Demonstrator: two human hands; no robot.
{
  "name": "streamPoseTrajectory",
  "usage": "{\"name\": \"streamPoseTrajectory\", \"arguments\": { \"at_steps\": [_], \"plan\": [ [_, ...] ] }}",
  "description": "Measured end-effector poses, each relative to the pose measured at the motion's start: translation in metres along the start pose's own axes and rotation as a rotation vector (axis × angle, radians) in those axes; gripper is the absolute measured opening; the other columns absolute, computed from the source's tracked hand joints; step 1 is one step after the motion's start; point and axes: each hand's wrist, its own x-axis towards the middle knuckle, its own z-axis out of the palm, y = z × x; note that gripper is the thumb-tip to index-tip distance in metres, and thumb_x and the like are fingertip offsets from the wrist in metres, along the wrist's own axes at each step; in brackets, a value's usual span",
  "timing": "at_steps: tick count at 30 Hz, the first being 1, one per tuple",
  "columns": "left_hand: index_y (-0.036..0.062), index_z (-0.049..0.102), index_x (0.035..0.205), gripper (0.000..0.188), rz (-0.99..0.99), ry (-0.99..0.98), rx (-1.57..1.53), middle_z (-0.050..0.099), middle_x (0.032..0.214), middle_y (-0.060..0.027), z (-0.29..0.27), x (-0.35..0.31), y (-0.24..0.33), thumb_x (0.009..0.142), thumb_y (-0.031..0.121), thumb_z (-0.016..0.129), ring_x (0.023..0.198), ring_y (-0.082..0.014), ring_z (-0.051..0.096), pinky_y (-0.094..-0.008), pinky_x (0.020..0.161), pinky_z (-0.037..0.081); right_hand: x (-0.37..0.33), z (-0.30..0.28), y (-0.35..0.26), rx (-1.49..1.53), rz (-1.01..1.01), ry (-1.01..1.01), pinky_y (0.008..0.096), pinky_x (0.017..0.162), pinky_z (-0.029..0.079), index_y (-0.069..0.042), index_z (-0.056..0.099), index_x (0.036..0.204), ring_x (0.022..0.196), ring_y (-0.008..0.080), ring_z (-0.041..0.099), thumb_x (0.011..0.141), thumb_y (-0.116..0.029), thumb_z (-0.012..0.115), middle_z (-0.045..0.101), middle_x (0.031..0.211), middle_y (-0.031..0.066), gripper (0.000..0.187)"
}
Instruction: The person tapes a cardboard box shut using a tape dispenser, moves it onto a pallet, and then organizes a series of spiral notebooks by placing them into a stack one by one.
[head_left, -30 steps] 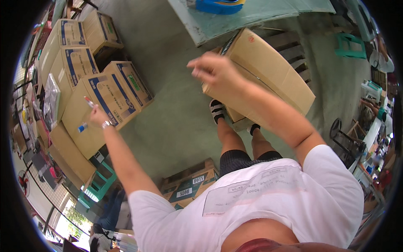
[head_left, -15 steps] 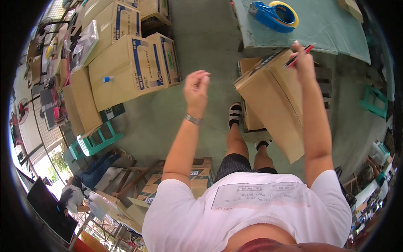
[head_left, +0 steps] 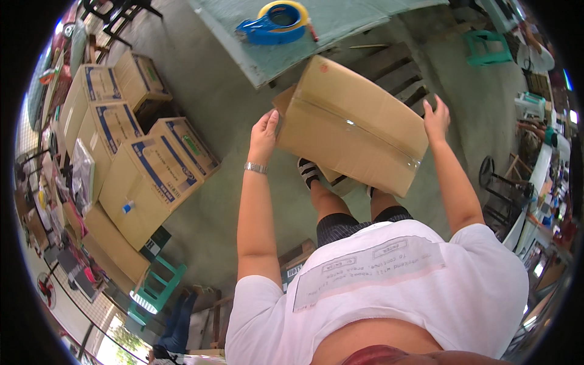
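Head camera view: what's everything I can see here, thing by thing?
plain cardboard box: one, brown, taped seam up, held between both hands over the floor
tape dispenser: one, blue with a yellow roll, on the table
table: one, pale green top, above the box
printed cartons: several, brown with blue print, stacked at left on the floor
stool by cartons: one, green plastic, lower left
far stool: one, green, upper right
wooden pallet: one, brown, under the table edge
wristwatch: one, silver, on the left wrist
left hand: flat against the box's left end
right hand: fingers spread at the box's right end
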Motion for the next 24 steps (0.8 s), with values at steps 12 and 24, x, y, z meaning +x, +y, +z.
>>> {"name": "streamPoseTrajectory", "arguments": {
  "at_steps": [12, 24],
  "plan": [
    [0.0085, 0.069, 0.111, 0.080, -0.192, 0.473, 1.092, 0.069, 0.106, -0.0213, 0.084, -0.013, 0.023, 0.084, 0.077, 0.039, 0.105, -0.0403, 0.063, -0.0481, 0.090, 0.047, -0.060, 0.039, 0.074, 0.531, 0.303, -0.356, 0.0475, 0.081, 0.051, 0.009, 0.045, 0.110, 0.095, 0.0457, 0.064, 0.080, -0.072, 0.058, 0.065, 0.097, 0.0311, 0.088],
    [-0.0076, 0.068, 0.098, 0.094, -0.634, 1.057, 0.712, 0.068, 0.099, -0.0266, 0.276, -0.197, -0.087, 0.089, 0.076, 0.025, 0.095, -0.0427, 0.064, -0.0497, 0.083, 0.049, 0.123, 0.041, 0.045, 0.327, -0.299, -0.858, 0.0436, 0.086, 0.052, -0.003, 0.049, 0.119, 0.103, 0.0353, 0.064, 0.077, -0.071, 0.061, 0.067, 0.107, 0.0199, 0.081]
  ]
}}
